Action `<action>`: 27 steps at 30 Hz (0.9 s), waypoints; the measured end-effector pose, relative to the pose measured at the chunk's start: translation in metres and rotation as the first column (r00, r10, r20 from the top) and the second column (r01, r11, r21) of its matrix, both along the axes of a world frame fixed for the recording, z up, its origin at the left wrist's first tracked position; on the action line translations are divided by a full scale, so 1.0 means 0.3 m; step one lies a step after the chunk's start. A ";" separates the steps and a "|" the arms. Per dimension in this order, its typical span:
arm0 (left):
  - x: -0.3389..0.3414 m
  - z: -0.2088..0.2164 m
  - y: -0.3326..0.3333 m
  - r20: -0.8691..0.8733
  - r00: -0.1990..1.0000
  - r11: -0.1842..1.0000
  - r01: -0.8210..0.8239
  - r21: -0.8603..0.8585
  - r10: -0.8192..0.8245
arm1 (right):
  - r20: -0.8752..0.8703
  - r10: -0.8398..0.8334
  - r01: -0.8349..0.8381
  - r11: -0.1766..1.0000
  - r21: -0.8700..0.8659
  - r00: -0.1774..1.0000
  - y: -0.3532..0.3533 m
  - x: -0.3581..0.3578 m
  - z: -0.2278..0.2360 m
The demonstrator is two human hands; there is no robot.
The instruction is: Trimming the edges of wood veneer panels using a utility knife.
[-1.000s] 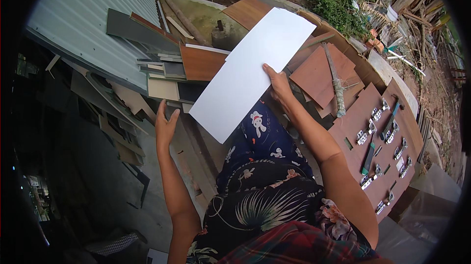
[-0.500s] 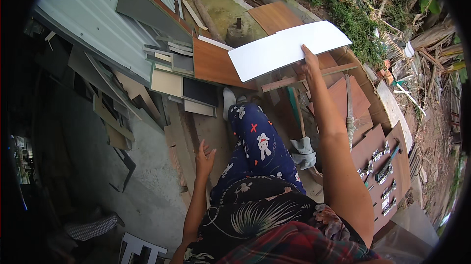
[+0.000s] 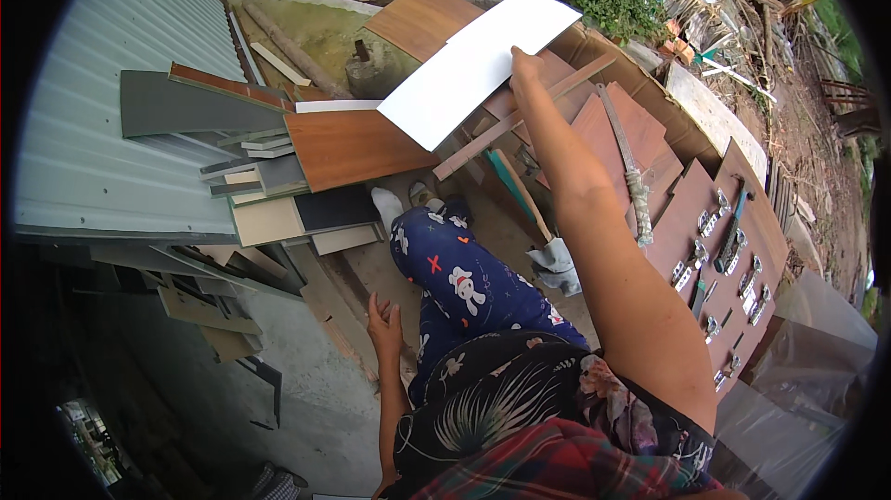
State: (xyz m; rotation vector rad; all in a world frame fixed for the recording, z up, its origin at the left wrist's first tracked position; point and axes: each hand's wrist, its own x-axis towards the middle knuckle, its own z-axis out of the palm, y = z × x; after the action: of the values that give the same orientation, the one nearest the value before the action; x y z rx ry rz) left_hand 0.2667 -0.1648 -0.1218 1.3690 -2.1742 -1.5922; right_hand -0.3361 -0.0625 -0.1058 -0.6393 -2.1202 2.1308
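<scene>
My right hand (image 3: pixel 525 65) reaches far out and grips a long white panel (image 3: pixel 473 68) by its near edge. The panel is held tilted, its left end lower, over brown wood boards and a wooden strip (image 3: pixel 534 112). Below its left end lies a reddish-brown board (image 3: pixel 357 149); another brown board (image 3: pixel 419 22) is behind it. My left hand (image 3: pixel 384 325) hangs beside my left thigh, fingers apart, with nothing in it.
Stacked offcuts (image 3: pixel 264 212) lean by the corrugated metal wall (image 3: pixel 111 166) on the left. At right, a long blade with a wrapped handle (image 3: pixel 636 189) lies on brown boards, near a brown panel (image 3: pixel 682 305) bearing several metal hinges. A grey cloth (image 3: pixel 555 268) hangs near my knee.
My view has turned, so the surroundings sit further left in the picture. The white panel, still in my right hand, is tilted more steeply. My left hand stays low and empty.
</scene>
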 end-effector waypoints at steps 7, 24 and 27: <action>-0.034 -0.033 -0.006 -0.046 0.998 0.997 0.039 -0.062 -0.042 | -0.133 0.152 -0.077 0.890 0.449 0.979 0.014 0.236 0.228; -0.047 -0.020 0.035 -0.183 0.974 0.989 0.122 -0.078 -0.135 | 0.090 0.829 -0.393 0.163 0.905 0.552 0.247 0.656 0.177; -0.038 -0.036 0.040 -0.202 0.968 0.988 0.138 -0.064 -0.149 | -0.024 0.833 -0.279 0.212 0.937 0.552 0.305 0.687 0.186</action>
State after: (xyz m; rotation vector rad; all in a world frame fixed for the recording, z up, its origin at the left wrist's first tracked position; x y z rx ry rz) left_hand 0.2554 -0.1528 -0.1326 1.0029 -2.2135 -1.6343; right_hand -0.1299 0.0289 -0.0501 0.9794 -2.7807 0.7028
